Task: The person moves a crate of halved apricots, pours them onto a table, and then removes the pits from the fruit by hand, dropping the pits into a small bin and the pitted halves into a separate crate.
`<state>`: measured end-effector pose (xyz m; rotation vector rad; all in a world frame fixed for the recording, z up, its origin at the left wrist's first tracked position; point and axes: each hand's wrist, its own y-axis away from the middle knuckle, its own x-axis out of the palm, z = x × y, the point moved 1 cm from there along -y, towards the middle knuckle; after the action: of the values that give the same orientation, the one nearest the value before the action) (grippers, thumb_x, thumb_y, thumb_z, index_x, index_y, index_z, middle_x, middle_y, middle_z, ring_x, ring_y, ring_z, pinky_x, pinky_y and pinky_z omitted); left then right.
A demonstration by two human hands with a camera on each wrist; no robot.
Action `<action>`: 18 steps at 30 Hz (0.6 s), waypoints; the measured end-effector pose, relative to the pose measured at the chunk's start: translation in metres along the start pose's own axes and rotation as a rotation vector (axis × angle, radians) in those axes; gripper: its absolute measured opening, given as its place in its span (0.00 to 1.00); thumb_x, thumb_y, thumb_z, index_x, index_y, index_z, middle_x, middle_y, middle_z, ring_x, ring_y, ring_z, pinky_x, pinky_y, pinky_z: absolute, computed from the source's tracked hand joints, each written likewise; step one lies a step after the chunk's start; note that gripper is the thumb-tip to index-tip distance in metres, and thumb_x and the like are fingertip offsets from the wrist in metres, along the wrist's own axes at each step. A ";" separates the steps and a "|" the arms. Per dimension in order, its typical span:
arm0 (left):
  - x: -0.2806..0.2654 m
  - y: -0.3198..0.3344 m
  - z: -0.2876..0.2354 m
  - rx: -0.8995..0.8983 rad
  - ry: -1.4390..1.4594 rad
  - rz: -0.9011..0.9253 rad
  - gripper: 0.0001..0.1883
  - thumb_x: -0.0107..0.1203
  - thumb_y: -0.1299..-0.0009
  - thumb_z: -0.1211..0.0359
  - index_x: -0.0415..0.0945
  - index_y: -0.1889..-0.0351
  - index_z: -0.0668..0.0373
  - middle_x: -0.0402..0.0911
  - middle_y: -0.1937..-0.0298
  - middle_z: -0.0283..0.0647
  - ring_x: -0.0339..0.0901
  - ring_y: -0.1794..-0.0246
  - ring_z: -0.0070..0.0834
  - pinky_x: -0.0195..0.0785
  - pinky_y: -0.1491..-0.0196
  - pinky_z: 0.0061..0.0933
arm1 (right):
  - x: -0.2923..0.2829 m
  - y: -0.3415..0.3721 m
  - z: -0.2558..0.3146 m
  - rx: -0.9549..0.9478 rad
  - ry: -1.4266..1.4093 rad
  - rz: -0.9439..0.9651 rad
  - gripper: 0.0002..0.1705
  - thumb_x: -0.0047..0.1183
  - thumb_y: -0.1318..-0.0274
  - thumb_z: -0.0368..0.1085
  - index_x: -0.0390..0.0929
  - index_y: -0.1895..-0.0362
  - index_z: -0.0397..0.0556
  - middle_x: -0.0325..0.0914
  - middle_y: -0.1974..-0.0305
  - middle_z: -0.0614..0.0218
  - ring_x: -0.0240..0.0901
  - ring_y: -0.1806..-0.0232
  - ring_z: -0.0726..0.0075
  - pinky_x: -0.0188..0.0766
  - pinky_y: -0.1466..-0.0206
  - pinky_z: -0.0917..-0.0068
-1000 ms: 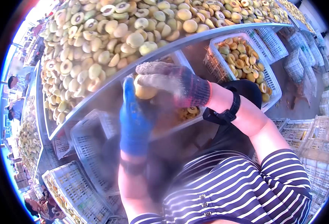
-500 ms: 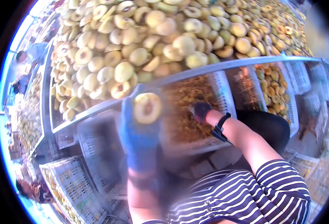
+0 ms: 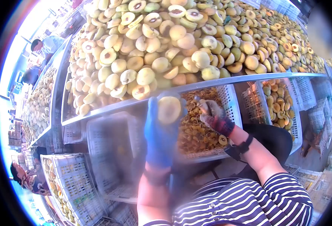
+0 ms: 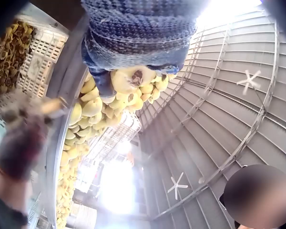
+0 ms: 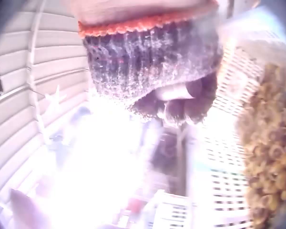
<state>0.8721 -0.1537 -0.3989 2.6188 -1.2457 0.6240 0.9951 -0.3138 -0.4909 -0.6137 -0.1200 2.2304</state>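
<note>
My left hand, in a blue knit glove, holds a pale yellow peach half just below the bench's metal edge. In the left wrist view the same peach half shows a brown middle under the glove. My right hand, in a dark and grey glove with an orange cuff edge, is over a white crate of brownish fruit scraps. Its curled fingers hold a small narrow piece, tan in the left wrist view; blur leaves me unable to tell its kind.
A metal-edged bench heaped with peach halves spans the front. Another crate of fruit stands right of the scrap crate. White crates stand at the left, one fruit-filled. Other people are at the far left.
Both hands were together at the fruit; then the right hand moved away, down to the scrap crate, where it still is. The left hand keeps its peach half. The head view has shifted.
</note>
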 end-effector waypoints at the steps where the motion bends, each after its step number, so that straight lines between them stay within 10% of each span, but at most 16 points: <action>1: 0.002 0.000 0.003 0.041 -0.049 0.032 0.26 0.44 0.21 0.51 0.69 0.38 0.63 0.78 0.44 0.47 0.78 0.44 0.41 0.77 0.46 0.49 | -0.013 0.000 0.036 -0.122 -0.056 -0.075 0.16 0.59 0.40 0.34 0.75 0.48 0.48 0.76 0.66 0.63 0.74 0.68 0.64 0.72 0.60 0.73; 6: 0.047 0.015 -0.011 0.283 -0.522 0.211 0.22 0.54 0.25 0.67 0.66 0.36 0.64 0.76 0.42 0.45 0.78 0.45 0.36 0.75 0.42 0.42 | -0.050 0.016 0.115 -0.238 0.450 -0.065 0.19 0.60 0.44 0.32 0.73 0.49 0.48 0.81 0.64 0.56 0.80 0.59 0.45 0.77 0.58 0.61; 9: 0.060 0.018 0.005 0.138 -0.180 0.282 0.26 0.61 0.34 0.79 0.67 0.37 0.65 0.76 0.41 0.44 0.77 0.44 0.32 0.72 0.40 0.34 | -0.055 0.028 0.099 -0.126 0.496 -0.013 0.19 0.61 0.45 0.35 0.72 0.50 0.47 0.81 0.64 0.54 0.79 0.60 0.42 0.76 0.60 0.59; 12: 0.076 0.028 -0.012 0.341 -0.684 0.307 0.21 0.57 0.30 0.79 0.69 0.40 0.66 0.79 0.45 0.46 0.79 0.47 0.35 0.74 0.42 0.34 | -0.061 0.033 0.114 -0.068 0.393 -0.031 0.16 0.61 0.44 0.39 0.72 0.57 0.45 0.77 0.69 0.51 0.77 0.65 0.40 0.73 0.63 0.53; 18: 0.071 0.018 0.019 0.056 -0.118 0.275 0.19 0.41 0.18 0.60 0.70 0.41 0.67 0.81 0.51 0.46 0.81 0.51 0.36 0.76 0.46 0.35 | -0.056 0.030 0.104 0.038 0.237 0.046 0.18 0.62 0.45 0.42 0.73 0.60 0.42 0.77 0.67 0.49 0.77 0.65 0.42 0.72 0.62 0.54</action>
<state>0.9036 -0.2213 -0.3848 2.5836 -1.6658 0.5598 0.9573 -0.3631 -0.3860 -0.8609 0.0575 2.1797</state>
